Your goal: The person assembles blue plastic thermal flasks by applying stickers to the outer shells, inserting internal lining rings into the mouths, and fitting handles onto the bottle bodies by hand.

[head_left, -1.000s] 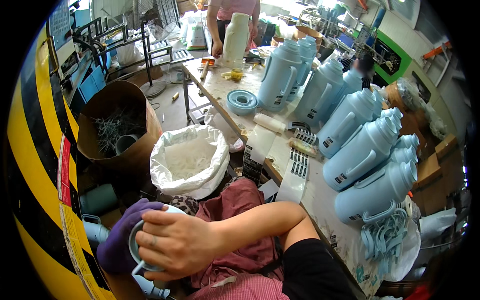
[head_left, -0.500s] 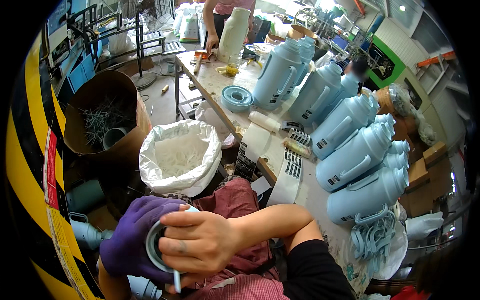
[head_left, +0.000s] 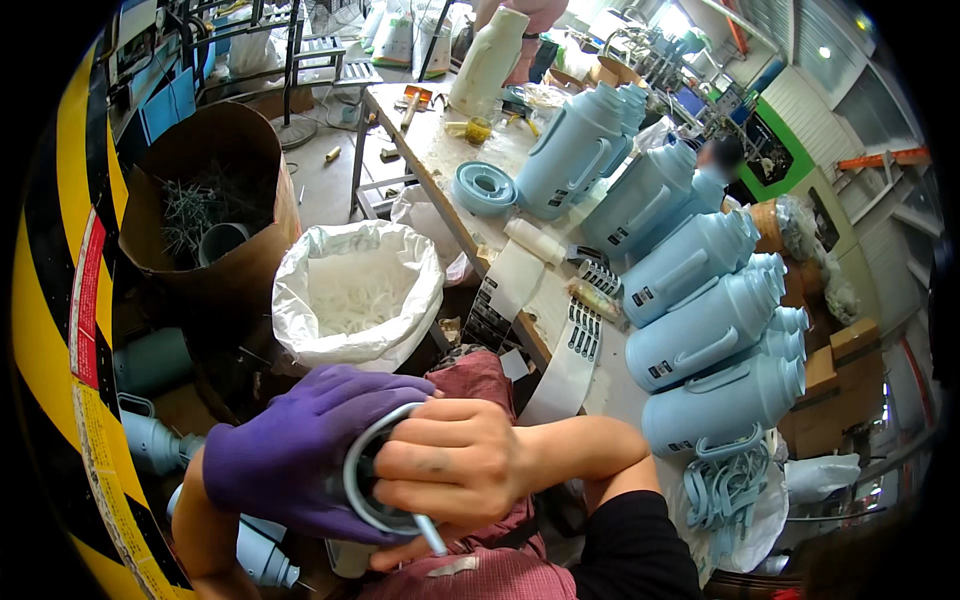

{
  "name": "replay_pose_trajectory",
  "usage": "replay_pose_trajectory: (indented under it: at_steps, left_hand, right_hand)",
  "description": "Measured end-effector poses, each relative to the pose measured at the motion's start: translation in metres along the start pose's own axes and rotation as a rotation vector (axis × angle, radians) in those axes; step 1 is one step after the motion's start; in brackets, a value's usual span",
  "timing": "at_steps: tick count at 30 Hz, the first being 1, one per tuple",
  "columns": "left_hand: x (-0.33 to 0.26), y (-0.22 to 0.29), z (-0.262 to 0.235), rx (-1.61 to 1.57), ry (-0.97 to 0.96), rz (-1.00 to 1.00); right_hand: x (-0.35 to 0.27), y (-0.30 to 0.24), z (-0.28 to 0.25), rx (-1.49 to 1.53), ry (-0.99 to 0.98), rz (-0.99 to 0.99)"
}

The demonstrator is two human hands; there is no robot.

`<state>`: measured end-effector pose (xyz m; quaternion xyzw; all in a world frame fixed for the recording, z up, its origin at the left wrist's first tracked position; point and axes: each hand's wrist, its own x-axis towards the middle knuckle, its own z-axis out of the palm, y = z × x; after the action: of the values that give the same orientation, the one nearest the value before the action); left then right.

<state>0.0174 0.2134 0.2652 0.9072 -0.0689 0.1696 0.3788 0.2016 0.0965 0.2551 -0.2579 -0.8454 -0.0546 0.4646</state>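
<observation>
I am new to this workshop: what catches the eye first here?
A row of pale blue jugs lines the bench at right. Low in the middle, the purple-gloved left hand and the bare right hand hold a grey ring. A white sack stands behind.

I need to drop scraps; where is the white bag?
In the head view, the white bag stands left of centre on the floor, between the cardboard drum and the workbench.
</observation>
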Motion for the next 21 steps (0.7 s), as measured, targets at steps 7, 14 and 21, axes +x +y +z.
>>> replay_pose_trajectory:
  at_steps: [7,14,21]
  left_hand:
    - [0.032,-0.030,-0.005,-0.069,-0.048,0.017]
    - [0.056,-0.067,-0.023,-0.400,-0.122,-0.113]
    - [0.051,-0.078,-0.018,-0.356,-0.060,-0.052]
  right_hand:
    - [-0.009,0.022,-0.027,0.003,-0.066,0.107]
    - [-0.003,0.069,-0.026,0.066,-0.092,0.074]
    - [-0.002,0.078,-0.023,0.094,-0.127,0.019]
